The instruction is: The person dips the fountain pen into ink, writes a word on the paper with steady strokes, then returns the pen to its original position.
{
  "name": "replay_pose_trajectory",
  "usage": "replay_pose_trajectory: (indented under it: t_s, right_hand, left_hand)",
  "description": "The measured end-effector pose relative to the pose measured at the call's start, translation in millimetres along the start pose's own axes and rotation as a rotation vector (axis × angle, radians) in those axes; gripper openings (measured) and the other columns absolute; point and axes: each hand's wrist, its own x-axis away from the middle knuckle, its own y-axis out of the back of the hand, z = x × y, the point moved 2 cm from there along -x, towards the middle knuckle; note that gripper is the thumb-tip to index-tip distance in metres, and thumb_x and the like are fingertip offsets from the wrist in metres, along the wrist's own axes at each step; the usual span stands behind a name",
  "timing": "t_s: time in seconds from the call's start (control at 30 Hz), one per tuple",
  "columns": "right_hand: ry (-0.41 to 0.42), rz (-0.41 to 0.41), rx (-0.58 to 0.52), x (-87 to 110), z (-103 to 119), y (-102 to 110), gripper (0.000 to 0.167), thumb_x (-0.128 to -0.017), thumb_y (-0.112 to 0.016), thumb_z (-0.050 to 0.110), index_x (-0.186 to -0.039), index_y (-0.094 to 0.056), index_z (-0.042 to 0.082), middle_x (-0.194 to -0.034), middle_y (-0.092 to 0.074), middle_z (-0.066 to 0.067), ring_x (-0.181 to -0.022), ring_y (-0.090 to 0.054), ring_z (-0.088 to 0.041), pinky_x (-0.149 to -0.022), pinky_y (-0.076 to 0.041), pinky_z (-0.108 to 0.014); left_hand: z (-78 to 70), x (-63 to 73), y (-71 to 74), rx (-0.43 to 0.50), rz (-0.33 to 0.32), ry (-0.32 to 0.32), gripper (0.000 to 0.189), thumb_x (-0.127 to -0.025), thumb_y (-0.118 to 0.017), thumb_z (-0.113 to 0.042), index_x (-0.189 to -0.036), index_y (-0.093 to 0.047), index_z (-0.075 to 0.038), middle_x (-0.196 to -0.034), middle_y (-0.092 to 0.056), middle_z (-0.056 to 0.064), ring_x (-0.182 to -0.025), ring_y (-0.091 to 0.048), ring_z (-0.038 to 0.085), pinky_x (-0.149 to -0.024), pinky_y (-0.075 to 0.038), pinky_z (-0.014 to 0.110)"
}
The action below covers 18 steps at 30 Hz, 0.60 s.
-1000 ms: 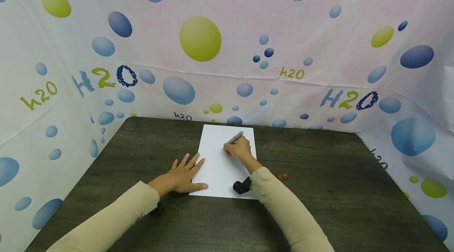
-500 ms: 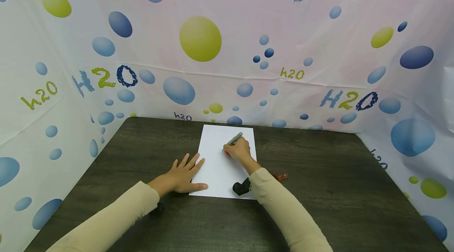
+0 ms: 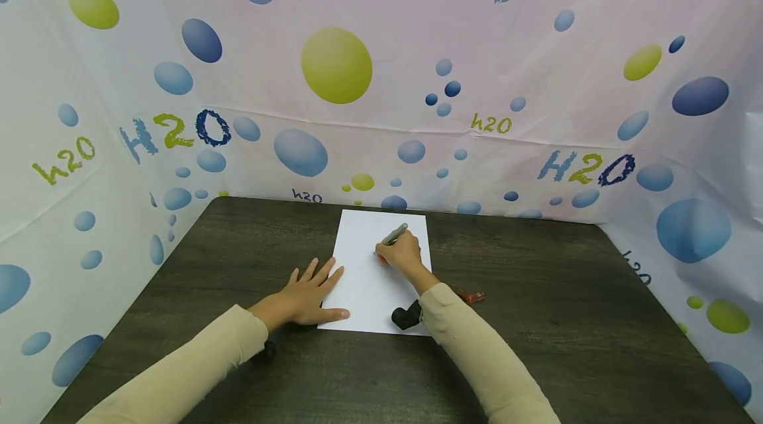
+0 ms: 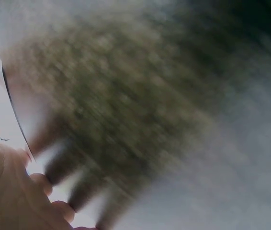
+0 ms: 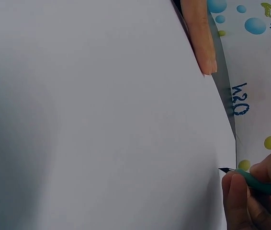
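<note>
A white sheet of paper lies on the dark wooden table. My left hand rests with spread fingers across its left edge, the thumb near the lower corner. In the right wrist view, fingers of the left hand show at the paper's edge. My right hand pinches a green fountain pen over the upper middle of the sheet. The pen's dark nib points down right at the paper surface. The left wrist view shows the left hand from the palm side, with the table surface blurred.
A black wrist device sits under my right wrist, overlapping the paper's lower right. A reddish-brown object sticks out beside the right sleeve. The table ends at a backdrop printed with bubbles and lettering.
The pen's rear end has dipped very slightly and the right forearm has shifted a touch. The left hand and the paper have stayed in place.
</note>
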Motion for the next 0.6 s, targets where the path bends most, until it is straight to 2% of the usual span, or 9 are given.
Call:
replay_pose_trajectory:
  t_s: [0.6]
  right_hand:
    - [0.011,-0.003,0.006,1.4,-1.0,2.4,0.017,-0.082,-0.069,0.019,-0.068,-0.069,0.010,-0.051,-0.062,0.001,-0.053,-0.057,-0.014,-0.054,-0.045,-0.025]
  left_hand:
    - [-2.4,1.2,3.6,-0.006,0.027,0.012,0.100,-0.082,-0.044,-0.079,-0.156,-0.010,-0.022,-0.162,0.003,0.006,-0.146,0.005,0.040,-0.110,-0.004,0.067]
